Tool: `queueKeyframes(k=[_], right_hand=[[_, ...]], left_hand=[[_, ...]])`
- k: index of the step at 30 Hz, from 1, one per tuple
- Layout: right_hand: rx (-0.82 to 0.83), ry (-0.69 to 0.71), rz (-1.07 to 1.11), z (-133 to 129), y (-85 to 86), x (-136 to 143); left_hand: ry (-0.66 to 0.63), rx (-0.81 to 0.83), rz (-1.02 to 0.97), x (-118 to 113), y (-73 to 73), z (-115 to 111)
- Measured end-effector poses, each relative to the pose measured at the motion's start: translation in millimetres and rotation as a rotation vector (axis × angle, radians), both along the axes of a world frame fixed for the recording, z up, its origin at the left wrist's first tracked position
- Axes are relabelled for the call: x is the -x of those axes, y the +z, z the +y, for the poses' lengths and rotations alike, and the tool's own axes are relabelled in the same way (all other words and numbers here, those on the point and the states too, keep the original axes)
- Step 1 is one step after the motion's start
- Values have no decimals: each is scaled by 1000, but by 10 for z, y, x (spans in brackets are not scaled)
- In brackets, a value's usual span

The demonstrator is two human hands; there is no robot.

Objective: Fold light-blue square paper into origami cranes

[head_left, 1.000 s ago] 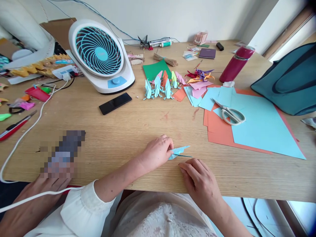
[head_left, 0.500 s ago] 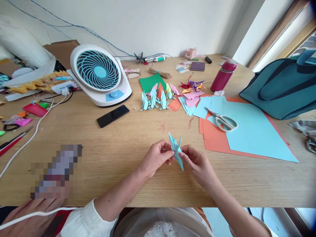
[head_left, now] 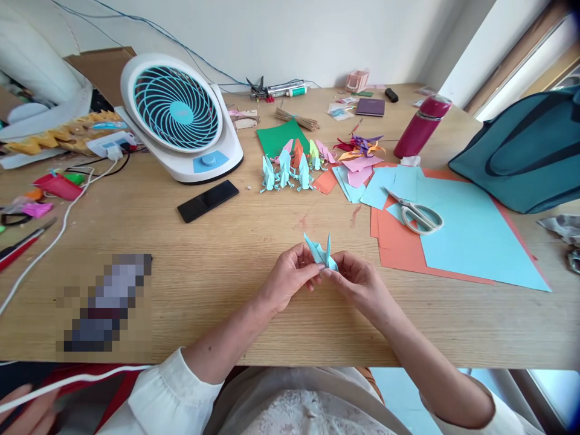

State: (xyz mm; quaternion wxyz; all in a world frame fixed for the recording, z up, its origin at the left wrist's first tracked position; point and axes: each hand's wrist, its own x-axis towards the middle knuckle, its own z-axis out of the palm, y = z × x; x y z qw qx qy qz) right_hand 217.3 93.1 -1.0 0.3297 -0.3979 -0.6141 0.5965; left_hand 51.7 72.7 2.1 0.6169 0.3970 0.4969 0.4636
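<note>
A light-blue origami crane point(head_left: 321, 252), its pointed tips upward, is held between both hands above the near part of the table. My left hand point(head_left: 294, 272) pinches its left side with thumb and fingers. On the other side, my right hand point(head_left: 356, 279) grips it, thumb close to the left thumb at the lower middle. The fingers hide part of the folded paper. Farther back stand several folded cranes point(head_left: 284, 169) in light blue, pink, orange and yellow-green. Scissors point(head_left: 415, 214) lie on light-blue paper sheets point(head_left: 475, 235) to the right.
A white fan point(head_left: 181, 118) and a black phone point(head_left: 208, 201) are at the left. Purple-red bottle point(head_left: 421, 128) and teal bag point(head_left: 521, 151) stand at the right. A white cable point(head_left: 67, 226) runs along the left. Another person's hand point(head_left: 34, 411) shows at the lower left.
My hands have tilted the crane, so its lower point no longer shows below the fingers. The other person's hand has moved down and left, off the table. The view has shifted slightly.
</note>
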Motion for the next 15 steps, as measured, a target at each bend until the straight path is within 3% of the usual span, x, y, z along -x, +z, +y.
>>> queueKeyframes(k=[7, 15], right_hand=[[75, -42, -3, 46, -96, -23], [142, 59, 49, 63, -70, -42]], left_hand=[[-30, -45, -5, 27, -36, -27], [31, -135, 46, 12, -95, -11]])
